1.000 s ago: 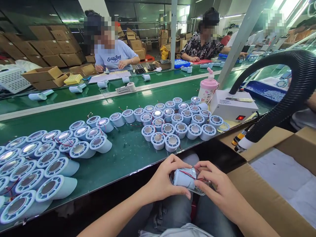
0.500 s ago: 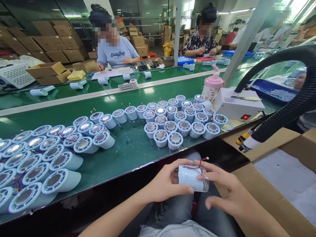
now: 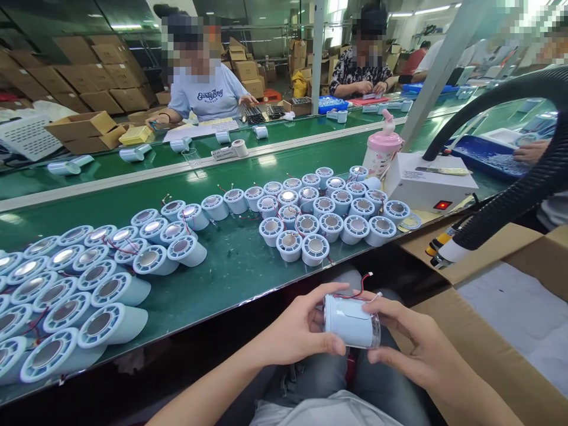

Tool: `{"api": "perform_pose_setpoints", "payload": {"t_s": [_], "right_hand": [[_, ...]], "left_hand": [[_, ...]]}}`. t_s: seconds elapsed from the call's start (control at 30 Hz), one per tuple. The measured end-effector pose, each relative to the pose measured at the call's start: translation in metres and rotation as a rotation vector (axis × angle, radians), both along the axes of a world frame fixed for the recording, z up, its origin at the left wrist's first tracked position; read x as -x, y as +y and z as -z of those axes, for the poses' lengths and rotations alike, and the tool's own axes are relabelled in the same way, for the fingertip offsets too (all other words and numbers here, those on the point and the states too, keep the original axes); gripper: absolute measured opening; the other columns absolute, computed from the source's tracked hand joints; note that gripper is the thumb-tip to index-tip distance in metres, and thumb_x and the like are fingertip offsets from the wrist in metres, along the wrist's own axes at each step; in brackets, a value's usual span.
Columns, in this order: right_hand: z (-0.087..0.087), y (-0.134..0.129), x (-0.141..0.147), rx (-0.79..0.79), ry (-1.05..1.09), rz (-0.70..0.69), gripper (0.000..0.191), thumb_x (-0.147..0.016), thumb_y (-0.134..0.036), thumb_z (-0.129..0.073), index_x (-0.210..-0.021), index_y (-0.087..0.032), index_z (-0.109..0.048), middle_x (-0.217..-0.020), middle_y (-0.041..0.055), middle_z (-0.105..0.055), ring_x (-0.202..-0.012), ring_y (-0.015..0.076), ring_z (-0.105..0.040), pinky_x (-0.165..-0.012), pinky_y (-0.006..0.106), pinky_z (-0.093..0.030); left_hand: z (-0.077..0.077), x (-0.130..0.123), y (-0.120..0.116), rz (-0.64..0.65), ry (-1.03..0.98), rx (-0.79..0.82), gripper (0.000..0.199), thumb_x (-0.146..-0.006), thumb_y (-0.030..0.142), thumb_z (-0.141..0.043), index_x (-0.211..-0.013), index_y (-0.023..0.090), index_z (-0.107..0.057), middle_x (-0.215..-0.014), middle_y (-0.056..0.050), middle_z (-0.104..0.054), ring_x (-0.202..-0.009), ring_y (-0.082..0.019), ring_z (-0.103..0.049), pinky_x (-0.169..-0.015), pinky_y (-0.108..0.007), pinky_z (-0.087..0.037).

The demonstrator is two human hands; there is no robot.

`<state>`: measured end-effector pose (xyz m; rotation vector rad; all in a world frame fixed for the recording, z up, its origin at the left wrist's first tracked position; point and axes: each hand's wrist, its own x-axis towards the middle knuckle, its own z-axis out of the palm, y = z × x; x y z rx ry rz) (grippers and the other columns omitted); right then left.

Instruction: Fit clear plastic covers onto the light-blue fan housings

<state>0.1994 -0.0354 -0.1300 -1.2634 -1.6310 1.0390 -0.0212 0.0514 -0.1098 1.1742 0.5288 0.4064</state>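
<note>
Over my lap, past the bench edge, a light-blue cylindrical housing (image 3: pixel 348 319) lies on its side between my hands. A clear cap (image 3: pixel 376 331) covers its right end, and thin red and white wires rise from its top. My left hand (image 3: pixel 310 325) wraps around the left end, thumb along the near side. My right hand (image 3: pixel 399 328) grips the capped right end, fingers on top and thumb below. Several similar housings stand on the green bench in a right-hand group (image 3: pixel 331 225) and a left-hand group (image 3: pixel 106 325), their round metal discs facing up.
A white box (image 3: pixel 432 183) with a lit red switch stands at the right, beside a pink-lidded cup (image 3: pixel 384 148). A black flexible hose (image 3: pixel 506 201) arches over an open carton (image 3: pixel 488 355). Two people (image 3: pixel 204 94) work across the conveyor.
My right fingers and thumb have closed onto the clear-capped end. The housing has turned slightly, and its wires have shifted. Across the belt, a co-worker's hands have moved.
</note>
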Motion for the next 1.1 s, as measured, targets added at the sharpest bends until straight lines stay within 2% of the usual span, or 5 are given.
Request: {"api": "perform_pose_setpoints", "payload": {"t_s": [0.17,0.37,0.57,0.9,1.1], "right_hand": [[0.029,-0.006,-0.005,0.058,0.320,0.183,0.042,-0.082,-0.022,-0.073,-0.118,-0.030,-0.054,-0.134,0.0062,-0.056,-0.124,0.0238,-0.054,-0.101,0.037,-0.049],[0.078,0.000,-0.027,-0.128,0.541,0.621,0.045,-0.080,-0.036,-0.074,-0.118,-0.025,-0.051,-0.125,0.0123,-0.061,-0.114,0.0280,-0.061,-0.094,0.041,-0.053],[0.086,0.022,-0.059,-0.254,0.578,0.800,0.048,-0.077,-0.047,-0.074,-0.113,-0.025,-0.052,-0.116,0.0115,-0.066,-0.109,0.0291,-0.063,-0.094,0.042,-0.053],[0.087,0.038,-0.065,-0.219,0.637,0.662,0.048,-0.073,-0.040,-0.079,-0.111,-0.023,-0.055,-0.120,0.0116,-0.063,-0.112,0.0296,-0.061,-0.093,0.045,-0.052],[0.059,0.007,-0.058,-0.142,0.362,0.524,0.039,-0.076,-0.020,-0.075,-0.111,-0.024,-0.059,-0.131,0.0099,-0.059,-0.122,0.0266,-0.055,-0.100,0.042,-0.048]], "left_hand": [[0.013,-0.029,0.018,0.036,-0.022,-0.028,0.085,-0.061,0.031,-0.086,-0.136,0.022,-0.047,-0.133,-0.014,-0.056,-0.119,-0.029,-0.056,-0.101,-0.043,-0.043],[0.035,-0.126,0.056,0.072,0.035,0.020,0.079,-0.059,0.037,-0.087,-0.127,0.012,-0.056,-0.117,-0.015,-0.067,-0.110,-0.028,-0.061,-0.102,-0.045,-0.041],[0.035,-0.194,0.079,0.207,0.009,-0.094,0.058,-0.065,0.043,-0.081,-0.110,0.008,-0.066,-0.106,-0.012,-0.071,-0.105,-0.027,-0.062,-0.102,-0.043,-0.039],[0.032,-0.173,0.090,0.154,0.040,-0.095,0.065,-0.065,0.041,-0.083,-0.117,0.013,-0.057,-0.112,-0.012,-0.067,-0.108,-0.024,-0.060,-0.100,-0.039,-0.041],[0.025,-0.130,0.070,0.235,0.025,-0.112,0.072,-0.062,0.032,-0.086,-0.124,0.021,-0.050,-0.123,-0.010,-0.059,-0.102,-0.021,-0.061,-0.087,-0.035,-0.049]]}}
